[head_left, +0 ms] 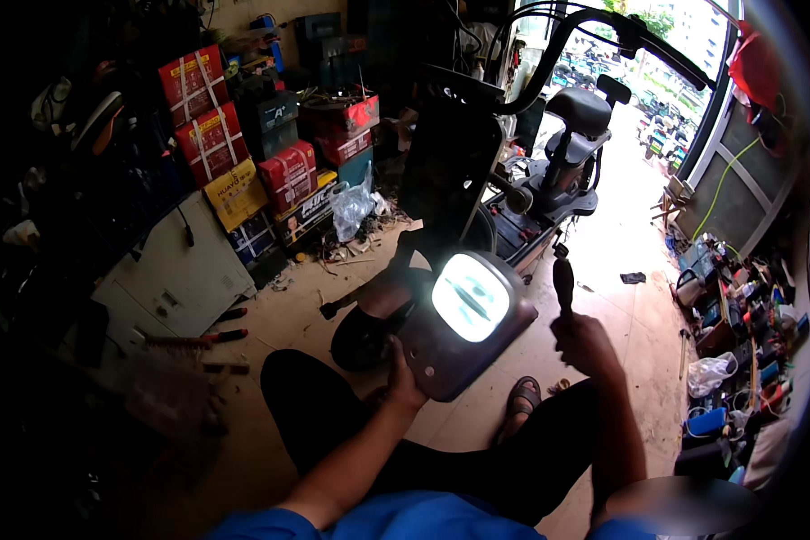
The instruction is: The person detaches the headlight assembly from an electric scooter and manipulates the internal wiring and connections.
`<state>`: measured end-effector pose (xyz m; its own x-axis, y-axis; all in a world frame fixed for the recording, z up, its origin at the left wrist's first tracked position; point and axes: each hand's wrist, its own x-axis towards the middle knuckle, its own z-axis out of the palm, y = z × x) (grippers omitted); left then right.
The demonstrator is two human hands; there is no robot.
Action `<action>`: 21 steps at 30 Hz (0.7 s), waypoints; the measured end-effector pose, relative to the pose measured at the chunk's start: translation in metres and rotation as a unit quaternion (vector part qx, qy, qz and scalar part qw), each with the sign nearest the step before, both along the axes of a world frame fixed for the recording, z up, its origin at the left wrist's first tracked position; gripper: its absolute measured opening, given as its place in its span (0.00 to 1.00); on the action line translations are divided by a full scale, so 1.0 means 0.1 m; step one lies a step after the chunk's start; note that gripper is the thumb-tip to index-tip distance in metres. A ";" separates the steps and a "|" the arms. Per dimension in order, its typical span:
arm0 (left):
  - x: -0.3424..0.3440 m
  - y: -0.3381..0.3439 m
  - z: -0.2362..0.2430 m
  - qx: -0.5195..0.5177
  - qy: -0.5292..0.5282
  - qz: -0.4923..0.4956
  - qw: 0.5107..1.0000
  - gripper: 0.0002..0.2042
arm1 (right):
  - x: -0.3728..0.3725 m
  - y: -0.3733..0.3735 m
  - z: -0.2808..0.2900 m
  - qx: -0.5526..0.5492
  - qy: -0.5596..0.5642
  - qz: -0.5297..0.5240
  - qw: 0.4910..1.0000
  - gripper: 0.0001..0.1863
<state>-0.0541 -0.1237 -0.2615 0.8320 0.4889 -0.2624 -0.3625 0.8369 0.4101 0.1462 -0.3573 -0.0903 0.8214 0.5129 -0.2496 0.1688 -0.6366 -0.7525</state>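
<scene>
My left hand [403,380] grips the lower left edge of a dark, rounded headlight panel [454,364]. The panel tilts over my lap, and its large headlight lens [471,297] gleams bright white. Whether the panel is joined to the vehicle behind it, I cannot tell. To the right of the panel and apart from it, my right hand [589,346] is closed round a dark-handled tool [563,283] pointing upward. The tool's tip is small and too dark to identify. Just beyond the panel stands a dark electric scooter with a handlebar [562,45] and a seat [580,112].
Red and yellow boxes [234,193] are stacked at the far left beside a pale metal cabinet [175,270]. Red-handled tools [225,336] lie on the floor at left. Tools and parts clutter the right wall, with a white plastic bag [711,373]. A bright doorway opens behind.
</scene>
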 end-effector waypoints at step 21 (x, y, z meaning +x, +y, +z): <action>0.60 0.56 -1.16 0.056 0.136 0.174 0.974 0.45 | 0.74 -1.02 -2.92 -0.205 -0.009 -0.031 0.978 0.15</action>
<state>0.0057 -0.0680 -0.3778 0.5174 0.7669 -0.3797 -0.4811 0.6276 0.6121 0.2205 -0.4591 -0.3825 0.8534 0.3227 -0.4094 0.1317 -0.8933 -0.4298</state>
